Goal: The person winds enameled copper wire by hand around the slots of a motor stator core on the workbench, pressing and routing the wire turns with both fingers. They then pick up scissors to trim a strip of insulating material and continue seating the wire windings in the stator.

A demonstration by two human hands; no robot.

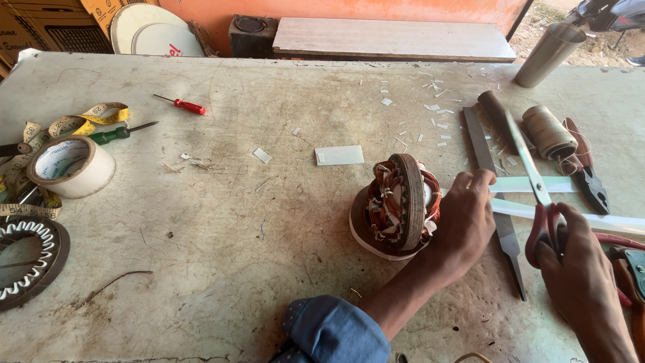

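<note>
Stator [398,205] stands on edge mid-worktop [222,222], on a round base. Left hand [462,222] pinches a white strip [537,184] running left-right beside it. Right hand [578,275] grips scissors [537,195], blades spread, tips pointing away over the strip.

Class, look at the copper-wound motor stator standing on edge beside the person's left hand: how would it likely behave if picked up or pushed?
The stator probably feels heavy for its size, given its thick metal ring packed with copper coils. Standing on its round edge, it seems apt to roll or tip if pushed; the left hand is right beside it. The ring looks stiff, but the exposed windings may snag or bend.
</note>
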